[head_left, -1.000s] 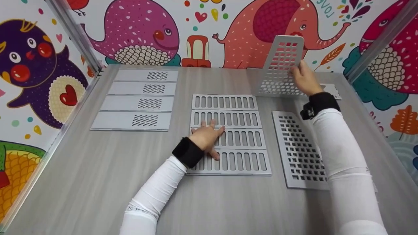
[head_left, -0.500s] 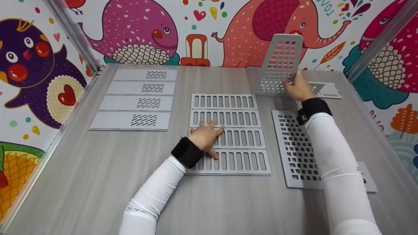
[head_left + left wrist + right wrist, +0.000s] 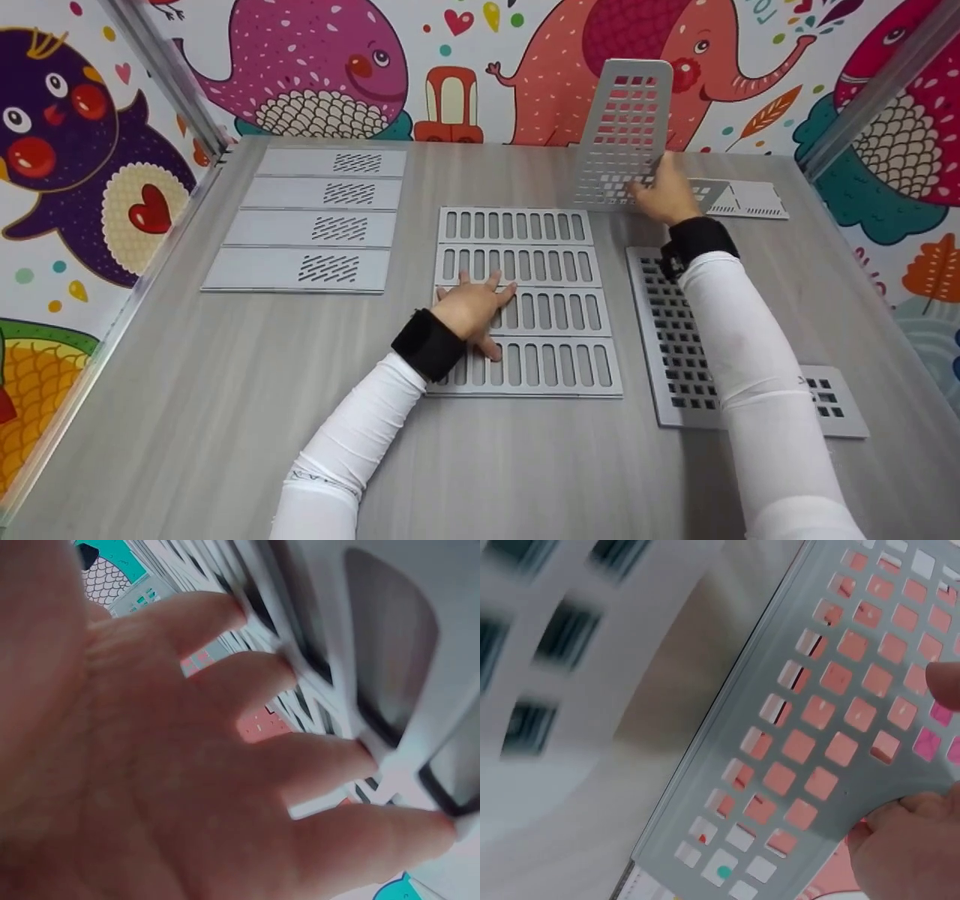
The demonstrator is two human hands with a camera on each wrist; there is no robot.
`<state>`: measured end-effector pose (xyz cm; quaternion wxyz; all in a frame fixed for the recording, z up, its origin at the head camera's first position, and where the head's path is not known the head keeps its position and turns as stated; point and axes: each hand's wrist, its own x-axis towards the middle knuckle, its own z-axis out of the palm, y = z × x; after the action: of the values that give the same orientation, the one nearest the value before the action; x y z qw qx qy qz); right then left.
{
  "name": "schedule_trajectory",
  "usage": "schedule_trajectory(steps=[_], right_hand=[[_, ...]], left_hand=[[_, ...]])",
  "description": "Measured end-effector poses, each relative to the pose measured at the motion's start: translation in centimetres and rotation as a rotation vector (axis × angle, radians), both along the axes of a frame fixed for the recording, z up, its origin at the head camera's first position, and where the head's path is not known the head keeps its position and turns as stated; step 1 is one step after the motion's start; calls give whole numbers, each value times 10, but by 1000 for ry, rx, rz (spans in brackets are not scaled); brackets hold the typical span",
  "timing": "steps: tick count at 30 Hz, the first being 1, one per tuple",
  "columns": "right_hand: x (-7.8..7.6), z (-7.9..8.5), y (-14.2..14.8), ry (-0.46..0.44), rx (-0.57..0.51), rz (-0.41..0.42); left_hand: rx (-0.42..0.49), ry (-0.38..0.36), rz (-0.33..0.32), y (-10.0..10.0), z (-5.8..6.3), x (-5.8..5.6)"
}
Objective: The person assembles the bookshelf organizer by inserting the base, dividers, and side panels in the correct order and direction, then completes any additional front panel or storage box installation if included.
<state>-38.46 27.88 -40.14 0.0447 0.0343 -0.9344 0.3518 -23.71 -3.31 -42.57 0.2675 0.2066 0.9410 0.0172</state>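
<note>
My right hand (image 3: pixel 667 193) grips the edge of a grey grille panel (image 3: pixel 780 729) with square holes, thumb on one face and fingers curled behind. The panel stands upright near the back wall, tapering upward. My left hand (image 3: pixel 472 311) rests with spread fingers on a block of slotted grille panels (image 3: pixel 559 289) laid in rows at the middle of the table. In the left wrist view its fingertips touch the slotted surface. Below the right forearm lies another square-hole panel (image 3: pixel 654 360), part of it hidden by the sleeve.
Several plain panels (image 3: pixel 255 266) with slanted slits lie in rows at the back left. White pieces (image 3: pixel 757 199) with small slots lie at the back right, partly behind the upright panel. Printed walls (image 3: pixel 555 97) enclose the table's back and sides.
My right hand has moved left and lower along the upright panel's edge, and the panel has shifted slightly left. More of the pieces at the back right now shows. The left hand stays put.
</note>
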Motion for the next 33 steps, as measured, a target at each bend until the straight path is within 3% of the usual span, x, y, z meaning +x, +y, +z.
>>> schedule_trajectory(steps=[5, 11, 19, 23, 33], right_hand=[[0, 1, -6, 9, 29, -7], [5, 0, 8, -42, 142, 8], [15, -5, 35, -162, 131, -234], [19, -4, 44, -220, 101, -228], [21, -7, 44, -197, 126, -204]], left_hand=[[-8, 8, -1, 1, 1, 0], [7, 16, 6, 2, 2, 2], [12, 30, 0, 2, 3, 1], [9, 31, 4, 1, 3, 1], [16, 19, -9, -1, 1, 0]])
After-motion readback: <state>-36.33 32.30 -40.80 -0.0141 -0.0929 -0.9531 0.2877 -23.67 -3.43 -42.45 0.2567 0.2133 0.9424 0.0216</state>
